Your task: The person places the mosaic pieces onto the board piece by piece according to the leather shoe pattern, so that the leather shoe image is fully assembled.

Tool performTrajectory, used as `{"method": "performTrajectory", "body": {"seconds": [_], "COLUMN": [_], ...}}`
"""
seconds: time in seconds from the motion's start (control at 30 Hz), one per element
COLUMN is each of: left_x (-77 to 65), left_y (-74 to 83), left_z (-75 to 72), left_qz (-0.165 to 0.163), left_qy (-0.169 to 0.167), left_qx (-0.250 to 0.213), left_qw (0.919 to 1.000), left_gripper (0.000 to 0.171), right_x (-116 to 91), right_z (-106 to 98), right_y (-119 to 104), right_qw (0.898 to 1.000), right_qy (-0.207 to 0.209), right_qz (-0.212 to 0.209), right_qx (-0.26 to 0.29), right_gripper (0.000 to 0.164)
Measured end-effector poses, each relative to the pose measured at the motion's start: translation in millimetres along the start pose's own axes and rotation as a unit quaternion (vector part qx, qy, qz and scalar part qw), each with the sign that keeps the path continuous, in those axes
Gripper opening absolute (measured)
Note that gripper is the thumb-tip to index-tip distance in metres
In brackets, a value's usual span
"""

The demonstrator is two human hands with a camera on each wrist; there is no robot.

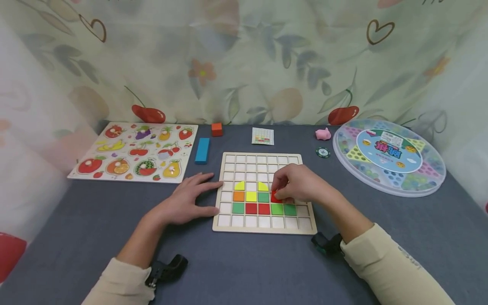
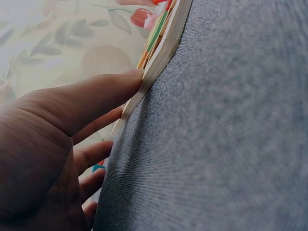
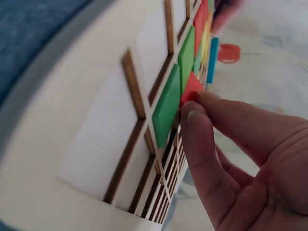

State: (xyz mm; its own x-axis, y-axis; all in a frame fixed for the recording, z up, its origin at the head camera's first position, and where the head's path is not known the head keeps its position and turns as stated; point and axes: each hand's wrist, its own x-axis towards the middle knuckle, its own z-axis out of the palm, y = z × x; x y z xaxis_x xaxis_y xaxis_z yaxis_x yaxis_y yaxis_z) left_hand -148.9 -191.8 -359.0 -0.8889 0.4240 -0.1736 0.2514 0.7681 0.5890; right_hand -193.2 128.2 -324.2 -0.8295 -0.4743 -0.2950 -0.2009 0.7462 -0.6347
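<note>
A wooden grid board (image 1: 263,229) with white square cells lies flat in the middle of the table. Coloured tiles fill part of it: a bottom run of green and red squares, an orange, a yellow and a green square above, and two yellow quarter-round tiles at the top. My right hand (image 1: 299,183) pinches a red tile (image 3: 193,88) between thumb and fingertip, right at a cell just above the light green tile (image 1: 277,209). With fingers spread and fairly straight, my left hand (image 1: 187,199) rests at the board's left edge, thumb tip against its side (image 2: 153,72).
Behind the board lie a small pattern card (image 1: 262,136), a blue block (image 1: 202,151) and an orange cube (image 1: 217,129). A fruit puzzle board (image 1: 129,146) is at left. A pink pig figure (image 1: 323,134), a poker chip (image 1: 323,152) and a round game box (image 1: 389,157) stand at right.
</note>
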Motion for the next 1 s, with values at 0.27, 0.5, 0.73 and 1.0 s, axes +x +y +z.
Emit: {"method": "performTrajectory", "body": {"seconds": [0.27,0.5,0.73,1.0], "left_x": [-0.4,1.2,-0.1,-0.3], "left_y": [-2.0,-3.5,-3.0,-2.1], "left_z": [-0.8,1.0,0.5,0.7], "left_qz": [0.001,-0.002,0.002,0.011], "left_qy": [0.004,0.0,0.002,0.004], "left_qx": [0.005,0.006,0.003,0.001], "left_qw": [1.0,1.0,1.0,0.9999], "left_gripper": [0.075,0.075,0.074,0.073], "right_x": [2.3,-11.4,-33.2,-45.5], "right_z": [1.7,-1.7,-21.0,-32.8], "right_y": [-1.3,12.5,29.1,54.6], "right_qw": [1.0,0.999,0.996,0.992], "right_qy": [0.006,0.029,0.073,0.077], "right_qz": [0.002,-0.004,0.028,0.056], "right_qx": [-0.028,-0.036,-0.042,-0.088], "right_gripper": [0.006,0.01,0.016,0.026]}}
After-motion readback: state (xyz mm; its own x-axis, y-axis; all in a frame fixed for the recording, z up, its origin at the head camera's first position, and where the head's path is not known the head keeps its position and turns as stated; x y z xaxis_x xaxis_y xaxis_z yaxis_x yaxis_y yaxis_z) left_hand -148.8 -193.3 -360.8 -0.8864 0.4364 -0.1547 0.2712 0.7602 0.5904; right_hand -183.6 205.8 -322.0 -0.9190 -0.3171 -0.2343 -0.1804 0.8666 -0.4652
